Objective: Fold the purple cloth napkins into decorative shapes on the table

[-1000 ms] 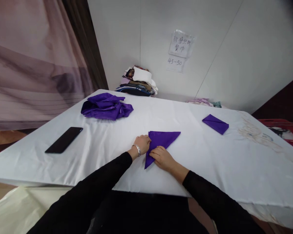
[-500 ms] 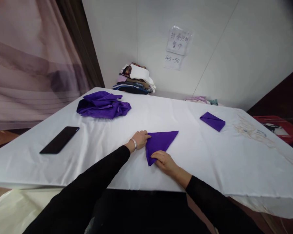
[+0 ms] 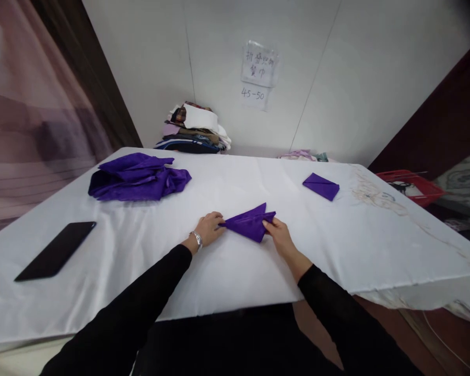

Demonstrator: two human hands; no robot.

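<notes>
Here we are with the purple cloth (image 3: 247, 223), at the centre of the frame, folded into a slim, pointed shape, narrow at its left end, with loose corners poking up and down toward its right end. Our left hand (image 3: 209, 228) has that narrow tip pinched between thumb and fingers, a silver band (image 3: 198, 239) round the wrist. Over at the other end, our right hand (image 3: 281, 236) grips the cloth's edge, thumb on top, so both hands are closed on it! Beneath lies the white surface (image 3: 235, 284); whether the cloth rests fully on it, we can't tell. Out to the right, a flat folded bundle (image 3: 321, 187), purple as well. Left of centre and higher, a crumpled purple heap (image 3: 137, 178); at lower left, a dark, flat tablet (image 3: 57, 250). Upper middle, stacked clothes (image 3: 196, 130) sit against the wall (image 3: 149, 57), with handwritten paper signs (image 3: 259, 65) above and to their right.
</notes>
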